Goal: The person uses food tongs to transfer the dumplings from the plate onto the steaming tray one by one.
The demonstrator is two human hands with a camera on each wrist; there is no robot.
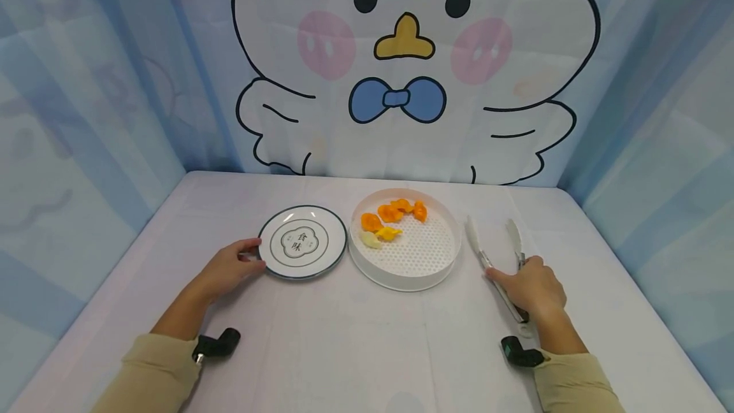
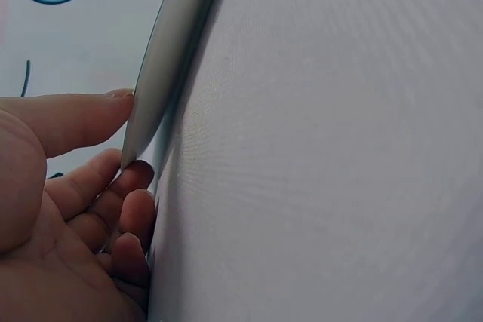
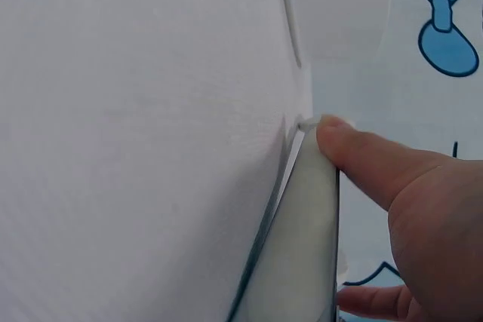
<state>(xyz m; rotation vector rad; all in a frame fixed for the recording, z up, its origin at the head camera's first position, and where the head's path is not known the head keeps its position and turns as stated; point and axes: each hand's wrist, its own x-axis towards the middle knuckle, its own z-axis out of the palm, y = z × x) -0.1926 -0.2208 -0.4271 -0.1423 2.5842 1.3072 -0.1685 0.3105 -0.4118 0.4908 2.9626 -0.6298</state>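
Note:
A white round plate with a dark rim line and printed characters lies on the table, left of centre. My left hand holds its left edge, the thumb against the rim and fingertips curled at the edge. On the right, my right hand grips a pair of tongs from above, the thumb on one arm and fingers on the other side. The tong arms are spread, tips pointing away from me, with nothing between them. The right fingers are partly hidden.
Between plate and tongs stands a round white tray with a perforated base. Several small orange pieces, a yellow piece and a pale yellow piece lie in its left and back part. Printed curtains enclose the table's back and sides.

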